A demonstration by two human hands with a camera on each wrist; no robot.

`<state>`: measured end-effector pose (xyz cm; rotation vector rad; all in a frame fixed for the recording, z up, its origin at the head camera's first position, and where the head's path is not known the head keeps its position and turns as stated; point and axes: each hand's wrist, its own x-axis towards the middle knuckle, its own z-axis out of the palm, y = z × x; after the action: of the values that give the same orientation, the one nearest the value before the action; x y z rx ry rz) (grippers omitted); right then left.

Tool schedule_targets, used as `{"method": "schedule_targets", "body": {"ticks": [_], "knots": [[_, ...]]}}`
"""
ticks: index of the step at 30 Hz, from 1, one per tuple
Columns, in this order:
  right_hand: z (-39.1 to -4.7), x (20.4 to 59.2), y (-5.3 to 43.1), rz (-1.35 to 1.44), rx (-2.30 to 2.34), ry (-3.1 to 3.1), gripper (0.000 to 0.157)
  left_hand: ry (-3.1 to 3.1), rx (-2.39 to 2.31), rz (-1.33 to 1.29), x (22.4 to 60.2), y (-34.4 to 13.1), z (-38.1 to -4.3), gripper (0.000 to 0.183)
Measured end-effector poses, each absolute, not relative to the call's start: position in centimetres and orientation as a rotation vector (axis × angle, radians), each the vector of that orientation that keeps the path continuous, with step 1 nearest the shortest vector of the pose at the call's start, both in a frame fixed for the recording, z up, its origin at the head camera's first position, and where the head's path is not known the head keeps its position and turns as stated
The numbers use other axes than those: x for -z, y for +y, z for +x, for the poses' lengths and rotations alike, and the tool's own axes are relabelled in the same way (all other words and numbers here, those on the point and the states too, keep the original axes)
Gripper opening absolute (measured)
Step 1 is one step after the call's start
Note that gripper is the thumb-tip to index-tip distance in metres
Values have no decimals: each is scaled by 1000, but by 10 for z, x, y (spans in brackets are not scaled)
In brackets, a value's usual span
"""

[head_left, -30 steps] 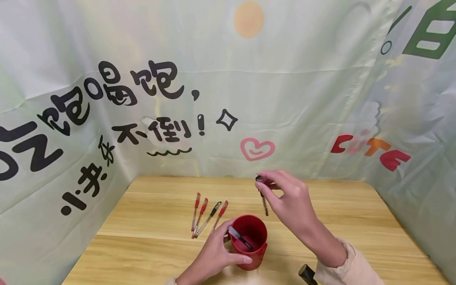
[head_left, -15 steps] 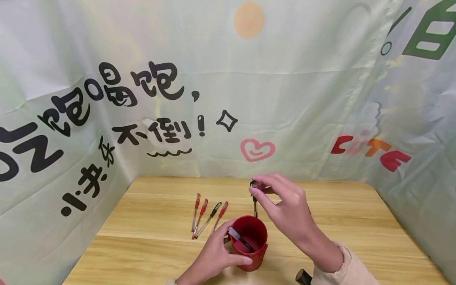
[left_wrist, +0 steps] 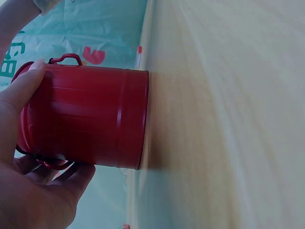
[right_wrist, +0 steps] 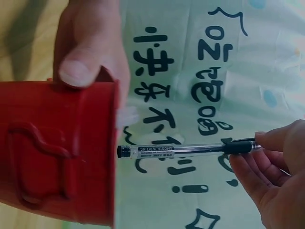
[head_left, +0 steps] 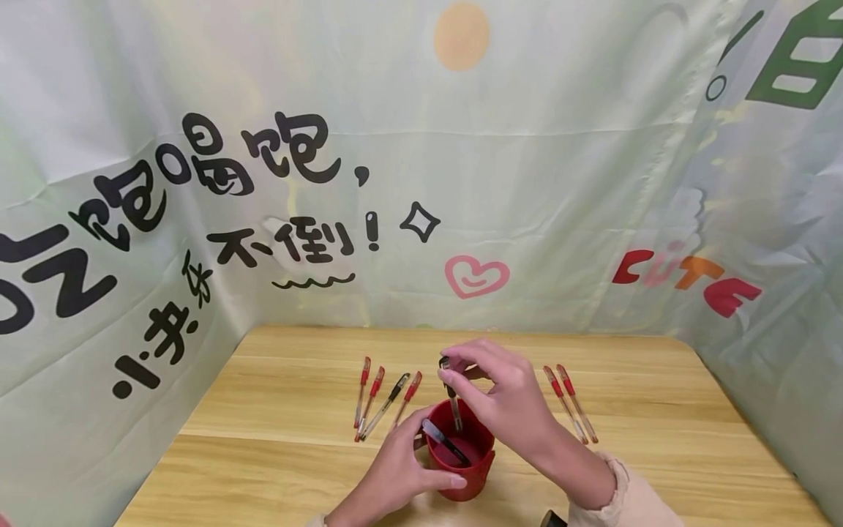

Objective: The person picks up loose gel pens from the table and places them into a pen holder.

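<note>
My left hand point(head_left: 402, 465) grips the small red metal bucket point(head_left: 476, 481) around its upper part, thumb at the near side of the rim. The bucket point(left_wrist: 90, 114) stands upright on the table and has wire handles on its sides. Inside it, one dark pen point(head_left: 446, 443) with a pale end leans against the left wall. Over the opening, my right hand point(head_left: 503, 391) pinches a black gel pen point(right_wrist: 190, 150) by its capped end. This pen points downward, and in the right wrist view its lower tip is right at the bucket's rim.
Left of the bucket lie several pens, red ones point(head_left: 375, 388) and a black one point(head_left: 396, 389). Two red pens point(head_left: 568, 399) lie to the right, beyond my right forearm. A dark cylindrical end point(head_left: 553, 520) shows at the bottom edge. Printed cloth point(head_left: 560, 183) walls enclose the wooden table point(head_left: 263, 410).
My right hand has moved left and down with the pen, from behind the bucket to over its opening. Two red pens on the right have come into view. The left hand holds still.
</note>
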<state>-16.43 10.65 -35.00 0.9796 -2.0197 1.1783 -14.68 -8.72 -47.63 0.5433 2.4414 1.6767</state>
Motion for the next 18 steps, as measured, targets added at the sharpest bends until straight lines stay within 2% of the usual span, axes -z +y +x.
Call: {"method": "schedule_targets", "body": {"ticks": [18], "knots": [[-164,379,91,1011,-1169,-2245,20,2468,-1668,582,477,-87,-146,90]]}}
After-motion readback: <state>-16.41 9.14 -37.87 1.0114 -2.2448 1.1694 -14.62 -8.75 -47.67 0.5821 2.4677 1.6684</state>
